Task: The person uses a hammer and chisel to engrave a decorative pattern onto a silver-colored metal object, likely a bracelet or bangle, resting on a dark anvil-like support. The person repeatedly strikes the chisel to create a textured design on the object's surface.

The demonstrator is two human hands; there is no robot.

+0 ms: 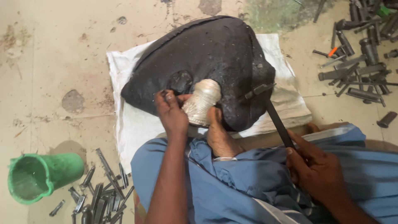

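1. Here the silver vessel (202, 101) lies on its side against the black pitch block (199, 62), its long axis running toward the person's foot (219, 137).
2. The left hand (172, 114) is nearer, pinching a small punch (166, 94) just left of the vessel.
3. The right hand (315, 168) clenches a hammer (273, 110), whose head hangs to the vessel's right, apart from the punch.

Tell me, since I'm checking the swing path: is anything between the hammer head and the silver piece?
Nothing visible. The hammer in the right hand hangs over the black block, beside the silver piece that the left hand steadies.
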